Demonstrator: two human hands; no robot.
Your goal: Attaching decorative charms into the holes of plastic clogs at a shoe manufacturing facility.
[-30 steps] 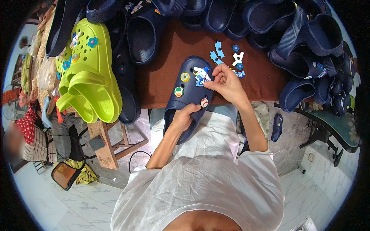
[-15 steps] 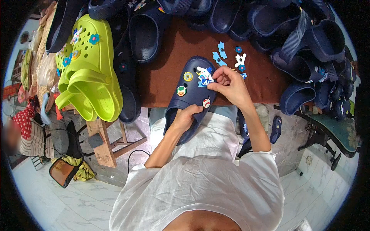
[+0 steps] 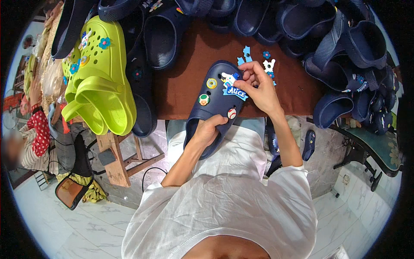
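Note:
My left hand point(image 3: 208, 131) is closed on the open heel end of a navy clog point(image 3: 217, 103), its thumb beside a baseball charm point(image 3: 232, 114). Near the clog's edge, my right hand point(image 3: 257, 86) pinches at a white character charm point(image 3: 229, 79) with a blue hat, partly covering it. Just below that charm sits a blue lettered banner charm point(image 3: 236, 93). A donut charm point(image 3: 211, 83) and a green mushroom charm point(image 3: 204, 99) are also on the clog's upper. Beyond my right hand lie loose charms: light blue banners point(image 3: 246, 53), a white piece point(image 3: 268, 65) and a blue flower point(image 3: 267, 55).
A brown cloth point(image 3: 181, 93) covers the table. Navy clogs point(image 3: 162, 41) crowd its far and right edges. Lime green clogs point(image 3: 113, 64) with charms stand at left. A wooden stool point(image 3: 114, 160) is lower left. Another person's red dotted sleeve point(image 3: 39, 136) shows far left.
My right fingers have shifted up from the banner charm to the white charm, so the banner's front now shows fully. At far left, the other person's arm has risen.

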